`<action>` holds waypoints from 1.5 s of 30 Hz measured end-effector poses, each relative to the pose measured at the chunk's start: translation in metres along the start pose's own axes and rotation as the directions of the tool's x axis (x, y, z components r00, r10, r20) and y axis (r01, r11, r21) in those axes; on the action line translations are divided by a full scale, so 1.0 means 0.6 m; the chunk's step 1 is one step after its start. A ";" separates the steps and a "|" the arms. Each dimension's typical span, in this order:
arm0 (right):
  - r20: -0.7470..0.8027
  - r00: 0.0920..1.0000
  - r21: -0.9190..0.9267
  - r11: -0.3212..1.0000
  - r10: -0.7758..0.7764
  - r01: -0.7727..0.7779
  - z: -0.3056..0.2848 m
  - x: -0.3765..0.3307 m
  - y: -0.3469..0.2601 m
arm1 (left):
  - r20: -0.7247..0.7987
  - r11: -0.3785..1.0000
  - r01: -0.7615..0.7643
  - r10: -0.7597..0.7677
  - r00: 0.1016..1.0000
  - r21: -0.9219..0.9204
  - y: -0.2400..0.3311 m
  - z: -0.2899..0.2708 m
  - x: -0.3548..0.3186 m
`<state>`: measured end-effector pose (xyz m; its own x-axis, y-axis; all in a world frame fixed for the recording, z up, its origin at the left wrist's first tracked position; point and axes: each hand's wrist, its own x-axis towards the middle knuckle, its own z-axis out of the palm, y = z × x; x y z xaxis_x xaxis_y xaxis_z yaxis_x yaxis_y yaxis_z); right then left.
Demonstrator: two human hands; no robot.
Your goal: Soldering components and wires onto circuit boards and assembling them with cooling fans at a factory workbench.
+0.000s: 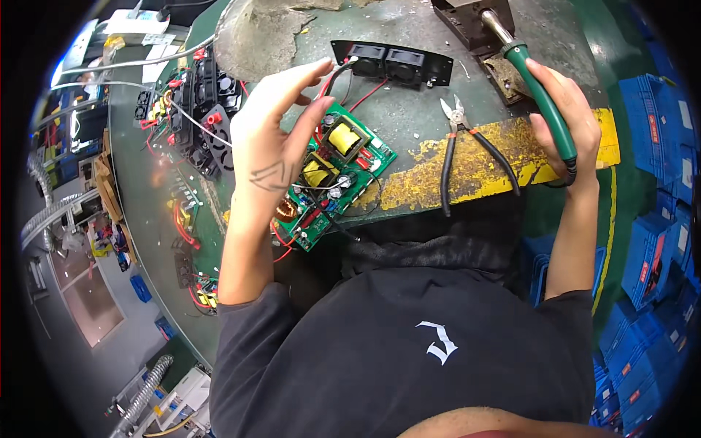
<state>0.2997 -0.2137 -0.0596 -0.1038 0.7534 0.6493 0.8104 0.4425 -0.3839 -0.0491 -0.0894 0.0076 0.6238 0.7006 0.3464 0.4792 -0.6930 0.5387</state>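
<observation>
From the middle of the view, the big green counter (409,124) stretches from 9 o'clock, past 12, to 2 o'clock, with worn yellow paint (416,179) along its near edge. Tall piles of blue boxes (646,248) stand at 3 o'clock, off the counter. A heap of black fan parts (226,84) lies at 10 o'clock. Close in at 11 o'clock is the green circuit board (380,150), lying tilted at the counter's near edge. The black plate (442,66) with two little fans is just past 12 o'clock, and a dark metal stand (467,25) is at 1 o'clock. Now the hands: the left hand (274,135), near 11 o'clock, is curved over the board, with its thumb and pointing finger spread apart; wires run close to their tips, but I cannot tell if they touch. The right hand (573,113), at 2 o'clock, is wrapped around the green handle of the soldering iron (544,102), whose metal end points up to the stand. Between the hands, pliers (458,125) with black grips lie with their nose a bit apart. Smallest are two yellow-wrapped coils (343,139) on the board and a thin red wire (372,93) by the fans
</observation>
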 end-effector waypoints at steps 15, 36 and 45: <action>-0.197 0.783 0.840 0.513 0.590 -0.175 -0.100 -0.153 -0.026 | 0.121 0.995 -0.098 0.094 0.988 0.027 0.012 0.090 0.025; -0.181 0.697 0.892 0.414 0.694 -0.181 -0.123 -0.212 -0.109 | 0.406 0.944 -0.199 0.296 0.864 -0.265 -0.029 0.076 0.105; -0.197 0.663 0.868 0.443 0.722 -0.225 -0.128 -0.209 -0.145 | 0.541 0.938 -0.229 0.339 0.770 -0.262 -0.020 0.062 0.104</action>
<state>0.2865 -0.3843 -0.0571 0.6299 0.7234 0.2828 -0.1175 0.4487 -0.8859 0.0071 -0.0439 -0.0059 0.9766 0.2125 0.0340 0.1447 -0.7655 0.6270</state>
